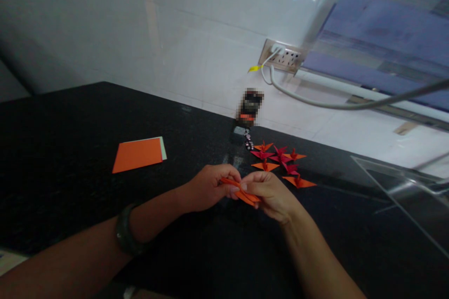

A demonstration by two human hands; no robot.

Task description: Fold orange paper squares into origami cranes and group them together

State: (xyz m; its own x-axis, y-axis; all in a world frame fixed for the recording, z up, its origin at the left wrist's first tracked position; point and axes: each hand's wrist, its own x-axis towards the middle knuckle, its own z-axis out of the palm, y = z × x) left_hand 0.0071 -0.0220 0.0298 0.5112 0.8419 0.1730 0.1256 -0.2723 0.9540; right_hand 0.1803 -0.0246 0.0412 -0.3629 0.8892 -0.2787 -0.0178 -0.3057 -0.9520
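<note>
My left hand (206, 187) and my right hand (271, 194) meet over a black counter (70, 168), both pinching a folded orange paper piece (242, 192) between their fingertips. The piece is narrow and pointed, held just above the counter. A dark bangle sits on my left wrist. Just behind my hands lie several finished folded paper cranes (280, 163), orange and dark red, in a loose cluster.
A stack of orange square paper (138, 154) lies on the counter to the left. A small dark object, blurred out, stands at the counter's back edge. A wall socket (282, 56) with a white cable is on the tiled wall. A steel sink rim (403, 182) is at right.
</note>
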